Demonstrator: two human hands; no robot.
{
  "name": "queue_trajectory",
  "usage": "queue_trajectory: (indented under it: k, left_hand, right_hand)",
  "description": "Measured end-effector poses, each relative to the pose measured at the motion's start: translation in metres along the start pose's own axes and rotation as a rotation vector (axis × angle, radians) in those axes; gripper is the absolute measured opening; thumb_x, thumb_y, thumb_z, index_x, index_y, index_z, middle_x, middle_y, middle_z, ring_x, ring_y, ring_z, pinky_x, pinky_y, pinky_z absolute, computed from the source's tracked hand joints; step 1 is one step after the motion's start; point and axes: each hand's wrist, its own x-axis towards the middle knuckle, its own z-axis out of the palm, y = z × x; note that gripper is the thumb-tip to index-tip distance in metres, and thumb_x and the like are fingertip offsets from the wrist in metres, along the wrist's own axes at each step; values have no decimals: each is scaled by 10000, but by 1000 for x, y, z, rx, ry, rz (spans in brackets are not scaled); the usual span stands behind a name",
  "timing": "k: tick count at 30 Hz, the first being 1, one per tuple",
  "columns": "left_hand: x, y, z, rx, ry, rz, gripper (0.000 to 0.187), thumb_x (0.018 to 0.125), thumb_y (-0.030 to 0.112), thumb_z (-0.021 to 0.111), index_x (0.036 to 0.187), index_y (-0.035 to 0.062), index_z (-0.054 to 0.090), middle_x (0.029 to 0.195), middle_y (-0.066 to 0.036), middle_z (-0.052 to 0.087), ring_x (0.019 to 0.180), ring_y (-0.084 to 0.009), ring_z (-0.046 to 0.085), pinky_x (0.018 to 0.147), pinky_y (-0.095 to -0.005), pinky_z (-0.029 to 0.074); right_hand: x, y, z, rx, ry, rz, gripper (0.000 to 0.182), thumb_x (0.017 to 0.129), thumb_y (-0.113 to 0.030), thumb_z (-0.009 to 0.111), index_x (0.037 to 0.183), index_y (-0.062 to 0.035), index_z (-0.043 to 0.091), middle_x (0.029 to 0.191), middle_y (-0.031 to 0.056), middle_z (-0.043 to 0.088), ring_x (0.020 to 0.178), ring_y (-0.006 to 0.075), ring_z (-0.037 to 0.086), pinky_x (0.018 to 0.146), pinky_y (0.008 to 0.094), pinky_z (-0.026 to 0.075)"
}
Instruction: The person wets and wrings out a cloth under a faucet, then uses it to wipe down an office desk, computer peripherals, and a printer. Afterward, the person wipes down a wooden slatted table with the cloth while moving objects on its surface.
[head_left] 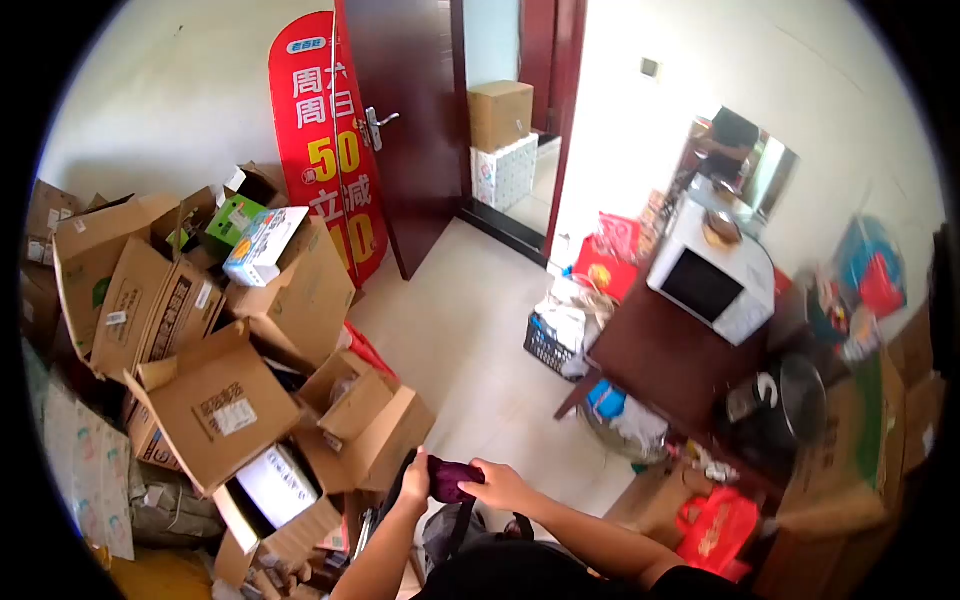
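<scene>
A dark purple bundle of cloth (453,481) is held in front of my body, low in the middle of the view. My left hand (416,477) grips its left end, thumb on top. At the other end my right hand (493,485) is closed on the same bundle, with the thumb laid over it. The undersides of both hands are hidden. Just below the bundle is a grey bag with dark straps (450,535), close to my body. An open cardboard box (385,430) stands just left of my left hand.
Cardboard boxes (215,400) are piled along the left. A red sign (325,130) leans behind the open dark red door (405,120). On the right, a brown table (650,345) carries a white microwave (715,280). A black basket (550,350) and a red bag (720,530) sit near it.
</scene>
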Motion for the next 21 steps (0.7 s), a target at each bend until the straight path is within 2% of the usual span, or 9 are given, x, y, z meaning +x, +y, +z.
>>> queue_trajectory:
  k: [3,5,8,12,13,17,18,19,21]
  left_hand:
    - [54,80,9,-292,-440,83,434,849,325,515,1193,62,517,1118,-98,601,1023,-258,580,901,-440,452]
    - [93,141,26,-194,-571,89,505,763,248,571,1230,73,492,1106,-85,590,970,-249,577,840,-398,468]
    - [212,212,69,4,-574,146,588,690,80,604,1258,12,470,1118,-105,579,1046,-240,567,862,-349,479]
    - [318,327,155,312,-697,317,499,740,-7,558,1234,23,494,1087,-77,598,1010,-207,568,880,-338,458]
    - [343,356,179,431,-748,390,467,749,-31,547,1210,30,510,1055,-74,608,978,-191,569,843,-326,463]
    - [459,451,291,882,-877,946,274,829,79,574,1103,67,572,1003,-72,636,915,-181,569,831,-301,459]
    - [500,459,319,669,-807,687,243,821,162,579,1056,103,598,990,-100,643,920,-250,588,829,-312,462]
    - [519,488,346,665,-812,681,243,821,162,579,1056,103,598,990,-100,643,920,-250,588,829,-312,462]
    - [528,564,385,1081,-361,1130,238,824,203,556,1036,110,611,992,-138,639,936,-321,594,813,-359,473]
  right_hand:
    - [126,27,-44,-50,219,-226,446,833,-399,640,1038,-3,641,961,232,624,908,373,600,815,415,479]
    - [201,9,-101,-182,179,-220,453,846,-406,633,1030,7,657,920,201,644,889,319,619,822,393,484]
    - [292,-24,-177,115,145,-190,393,862,-325,631,1079,4,624,944,154,685,861,194,652,781,328,502]
    - [390,-58,-270,224,175,-144,370,833,-284,661,1083,-15,621,900,152,681,822,203,654,767,334,507]
    - [409,-64,-294,216,261,-167,371,822,-285,653,1090,-31,618,906,176,678,823,274,660,756,371,513]
    - [503,-79,-379,-141,625,-173,320,804,-223,626,1080,-62,599,886,215,667,805,388,654,721,447,517]
    - [533,-77,-400,-145,765,-174,295,792,-189,620,1061,-74,582,865,231,653,812,408,642,716,473,509]
    - [566,-70,-429,-147,764,-166,295,792,-189,620,1061,-74,582,865,231,653,812,408,642,716,473,509]
    - [627,-66,-482,44,857,-194,304,789,-215,632,1051,-71,579,851,229,647,803,408,640,711,476,503]
